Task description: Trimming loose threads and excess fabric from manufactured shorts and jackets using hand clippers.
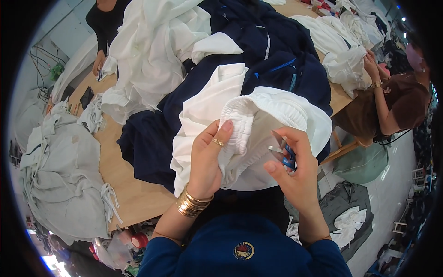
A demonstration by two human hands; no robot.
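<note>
Hands at work on a white garment, seen from the head camera. The left hand (206, 157) was raised with the wrist upright, thumb stretched along the gathered elastic waistband (240, 121) and fingers curled behind it, pinching the white garment (258, 138); a ring sat on one finger and stacked gold bangles (191, 203) circled the wrist. The right hand (295, 173) rose from the lower right, palm turned toward the left hand, fingers closed around small blue-handled thread snips (284, 150) whose blades pointed up and left at the waistband's edge (whether the blades touched the cloth could not be told). The garment hung between both hands, just above the person's dark blue lap, its upper part resting on a heap of navy garments (258, 55). Beyond lay a pile of white clothes (152, 51) on the wooden table (134, 194). Grey-white bundles (64, 175) rested at the left. A co-worker in brown (397, 106) sat at the right, handling white cloth (346, 60).
</note>
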